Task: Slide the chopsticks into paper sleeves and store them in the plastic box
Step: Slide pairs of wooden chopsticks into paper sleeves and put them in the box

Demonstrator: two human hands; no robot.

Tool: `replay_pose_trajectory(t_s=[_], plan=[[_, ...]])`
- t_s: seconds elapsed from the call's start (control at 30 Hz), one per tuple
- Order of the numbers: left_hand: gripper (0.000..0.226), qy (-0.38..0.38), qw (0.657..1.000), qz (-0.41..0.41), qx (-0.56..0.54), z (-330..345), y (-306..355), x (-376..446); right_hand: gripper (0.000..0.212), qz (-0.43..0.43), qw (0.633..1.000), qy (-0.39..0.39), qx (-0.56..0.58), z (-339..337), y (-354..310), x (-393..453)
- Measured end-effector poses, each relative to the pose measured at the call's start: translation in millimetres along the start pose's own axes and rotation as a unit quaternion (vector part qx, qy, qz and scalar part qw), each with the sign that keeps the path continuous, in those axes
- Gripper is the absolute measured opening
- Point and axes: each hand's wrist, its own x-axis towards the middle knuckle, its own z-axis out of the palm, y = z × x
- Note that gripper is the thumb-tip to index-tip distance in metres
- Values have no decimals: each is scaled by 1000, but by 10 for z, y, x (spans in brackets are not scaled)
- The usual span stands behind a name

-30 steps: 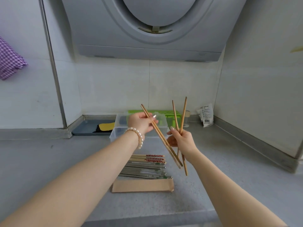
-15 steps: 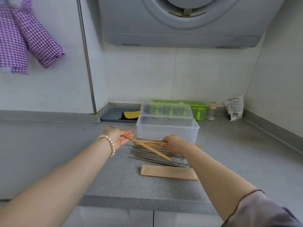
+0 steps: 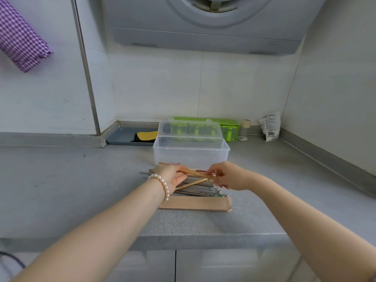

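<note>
Both hands are low over a pile of chopsticks [image 3: 200, 189] on the grey counter. My left hand [image 3: 172, 176], with a pearl bracelet at the wrist, grips wooden chopsticks [image 3: 196, 174] near their left ends. My right hand [image 3: 225, 176] closes on the right ends of the same sticks. One wooden stick [image 3: 191, 184] angles down to the left below them. The pile is mostly metal chopsticks. A stack of brown paper sleeves [image 3: 195, 203] lies flat just in front of the pile. A clear plastic box [image 3: 191, 153] stands behind it with its lid raised.
Behind the box a green holder [image 3: 230, 127] stands by the wall, with a small jar [image 3: 244, 130] and a white packet [image 3: 270, 129] to its right. A dark tray [image 3: 126, 136] with a yellow item sits at the back left. The counter edge [image 3: 183, 239] is close in front.
Both hands came down from mid-air to the chopstick pile. The wooden sticks went from upright and crossed to nearly flat, and my hands moved closer together along them.
</note>
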Motion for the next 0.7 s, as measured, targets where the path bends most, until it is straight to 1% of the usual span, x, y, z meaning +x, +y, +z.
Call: replay_pose_trajectory(t_s=[0.03, 0.07, 0.1, 0.13, 0.17, 0.2, 0.23, 0.27, 0.33, 0.47, 0.57, 0.63, 0.7], plan=[[11, -9, 996, 31, 81, 0, -41, -11, 20, 3, 1000, 18, 4, -13, 102, -42], [14, -15, 977, 76, 199, -22, -80, -8, 18, 8, 999, 40, 18, -29, 218, -89], [19, -19, 930, 132, 342, -69, -114, 15, 16, 13, 997, 62, 35, -48, 334, -133], [20, -23, 856, 185, 482, -128, -138, 45, 13, 19, 995, 83, 49, -64, 452, -171], [18, -29, 775, 222, 591, -175, -146, 63, 11, 27, 993, 100, 59, -73, 560, -207], [17, -40, 706, 244, 664, -211, -150, 77, 10, 35, 991, 113, 63, -72, 652, -237], [17, -56, 660, 247, 707, -236, -152, 99, 9, 43, 990, 121, 64, -65, 722, -259], [16, -75, 643, 239, 724, -253, -152, 116, 8, 50, 988, 129, 65, -50, 771, -271], [14, -100, 646, 227, 722, -257, -154, 151, 8, 56, 986, 144, 68, -8, 824, -265], [12, -110, 654, 235, 710, -196, -128, 202, 10, 50, 981, 164, 94, 32, 827, -232], [12, -74, 657, 264, 702, -143, -10, 309, 12, 46, 978, 170, 113, 24, 826, -221], [11, -37, 647, 287, 706, -136, 81, 437, 13, 46, 977, 172, 119, 28, 856, -218], [14, -10, 628, 291, 722, -160, 139, 569, 12, 50, 976, 175, 118, 39, 905, -235]])
